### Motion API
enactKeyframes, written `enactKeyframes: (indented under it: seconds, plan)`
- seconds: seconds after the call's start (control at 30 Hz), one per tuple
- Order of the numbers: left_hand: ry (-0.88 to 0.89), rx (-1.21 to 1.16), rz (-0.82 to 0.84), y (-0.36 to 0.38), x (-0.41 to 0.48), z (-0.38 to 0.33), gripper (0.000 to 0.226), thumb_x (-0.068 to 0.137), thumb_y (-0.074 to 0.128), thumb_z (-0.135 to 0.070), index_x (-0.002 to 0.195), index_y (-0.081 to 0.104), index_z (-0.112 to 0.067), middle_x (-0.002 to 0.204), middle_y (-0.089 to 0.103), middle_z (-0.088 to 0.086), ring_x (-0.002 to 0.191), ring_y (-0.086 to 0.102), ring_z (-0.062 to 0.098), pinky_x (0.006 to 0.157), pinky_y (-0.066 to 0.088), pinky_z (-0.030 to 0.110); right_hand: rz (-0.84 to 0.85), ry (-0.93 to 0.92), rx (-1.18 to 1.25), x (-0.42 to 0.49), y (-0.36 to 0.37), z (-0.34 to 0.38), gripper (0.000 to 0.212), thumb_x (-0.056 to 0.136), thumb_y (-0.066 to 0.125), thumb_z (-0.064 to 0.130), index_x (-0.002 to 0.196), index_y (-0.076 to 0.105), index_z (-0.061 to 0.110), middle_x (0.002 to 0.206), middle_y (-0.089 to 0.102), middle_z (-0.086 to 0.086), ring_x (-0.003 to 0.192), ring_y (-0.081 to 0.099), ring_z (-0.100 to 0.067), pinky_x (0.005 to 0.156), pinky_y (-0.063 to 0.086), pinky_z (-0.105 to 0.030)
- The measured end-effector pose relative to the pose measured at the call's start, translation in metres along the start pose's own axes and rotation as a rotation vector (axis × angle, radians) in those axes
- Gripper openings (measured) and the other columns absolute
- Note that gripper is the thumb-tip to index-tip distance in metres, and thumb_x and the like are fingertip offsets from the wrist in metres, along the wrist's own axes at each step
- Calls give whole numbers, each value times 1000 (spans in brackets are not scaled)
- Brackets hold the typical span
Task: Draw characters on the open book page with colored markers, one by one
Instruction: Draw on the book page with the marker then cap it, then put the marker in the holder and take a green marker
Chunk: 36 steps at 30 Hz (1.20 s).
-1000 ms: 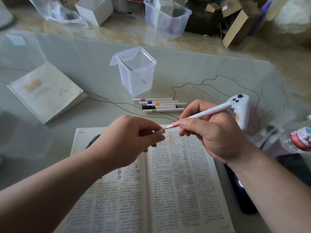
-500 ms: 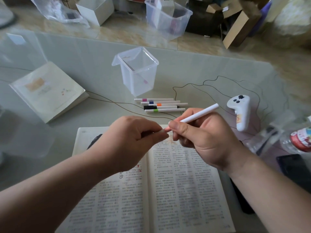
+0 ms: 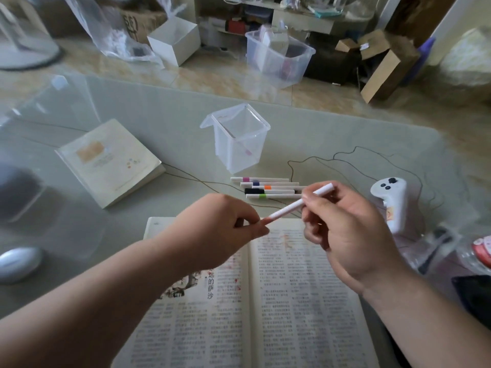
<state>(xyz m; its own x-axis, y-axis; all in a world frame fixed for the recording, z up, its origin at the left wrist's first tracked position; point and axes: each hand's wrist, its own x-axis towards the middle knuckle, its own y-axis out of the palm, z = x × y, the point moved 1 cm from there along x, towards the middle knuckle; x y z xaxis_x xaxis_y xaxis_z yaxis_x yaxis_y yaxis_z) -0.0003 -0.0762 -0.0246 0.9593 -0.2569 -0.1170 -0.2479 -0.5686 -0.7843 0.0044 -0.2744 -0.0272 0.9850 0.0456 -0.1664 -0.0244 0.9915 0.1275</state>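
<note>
An open book point(image 3: 297, 301) of printed text lies on the table in front of me, with faint reddish marks near the top of its right page. My right hand point(image 3: 342, 229) grips a white marker point(image 3: 297, 204) above the book, its tip end pointing left. My left hand point(image 3: 220, 229) pinches that tip end between thumb and forefinger, so the tip or its cap is hidden. Several more white markers point(image 3: 268, 187) with pink, blue, orange, black and green bands lie in a row just beyond the book.
An open clear plastic box point(image 3: 239, 144) stands behind the markers. A closed book point(image 3: 109, 162) lies at the left, a white controller point(image 3: 393, 201) at the right, a thin wire point(image 3: 345, 155) trails across the table. A bottle point(image 3: 478, 251) and dark object sit far right.
The marker's rear end has tilted upward and my right hand has slid along the barrel. My left hand keeps its pinch on the tip end. The head camera has lifted, showing more of the room.
</note>
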Motion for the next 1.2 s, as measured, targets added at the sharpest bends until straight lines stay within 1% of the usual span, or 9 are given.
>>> enactKeyframes:
  seconds: [0.1,0.23,0.33,0.47,0.67,0.77,1.0,1.1,1.2]
  plan:
    - [-21,-71,-116,-13,2,4,24,79,67,-59,81,69,-34,55,55,-7,46,48,9,48,36,26,-37,-102,-23,-2,5,5,17,96,59,4,83,67,10,66,60,-7,56,43,-16,48,34,-24]
    - [-28,-247,-498,-37,9,13,28,82,66,-55,75,64,-28,50,52,-9,44,45,6,44,33,17,-93,-284,-126,4,19,24,13,94,65,7,86,71,16,73,69,-7,61,55,-17,52,43,-27]
    - [-71,-254,-656,-50,14,22,36,89,64,-42,65,60,-15,51,51,3,46,40,11,49,36,28,-206,-426,-318,30,36,45,3,90,71,18,91,73,19,77,73,-5,64,63,-18,57,53,-38]
    - [-100,-249,-648,-57,13,26,39,91,62,-39,65,61,-10,49,48,2,47,40,14,49,34,29,-304,-508,-441,83,63,62,2,81,72,32,82,71,31,81,74,-2,75,70,-24,70,60,-50]
    - [-107,-248,-621,-56,12,23,44,91,61,-41,59,54,-11,47,45,-2,46,39,13,46,31,27,-196,-410,-621,106,68,49,24,86,73,19,109,67,21,80,69,7,75,68,-11,75,57,-24]
    - [-109,-255,-608,-54,14,22,44,92,60,-41,61,57,-9,48,48,1,46,40,13,48,33,27,-201,-396,-723,92,50,31,20,87,71,14,106,68,20,78,66,10,70,63,-7,70,52,-13]
    - [-113,-229,-570,-50,14,18,44,93,58,-42,65,61,-7,53,53,8,46,40,16,47,32,27,-75,-83,-1210,78,8,-34,11,84,63,13,89,68,22,78,61,9,66,56,-20,60,43,-23]
    - [-118,-229,-564,-49,15,19,45,93,57,-42,68,62,-5,54,53,10,45,38,16,47,32,28,-22,-137,-1305,75,8,-43,15,85,59,11,93,67,21,97,60,6,72,55,-23,67,49,-30]
    - [-130,-225,-528,-46,15,17,45,94,56,-42,70,63,-5,52,51,8,45,39,17,47,32,28,21,-213,-1351,78,12,-45,16,86,57,9,93,67,20,100,60,5,75,50,-21,65,42,-28]
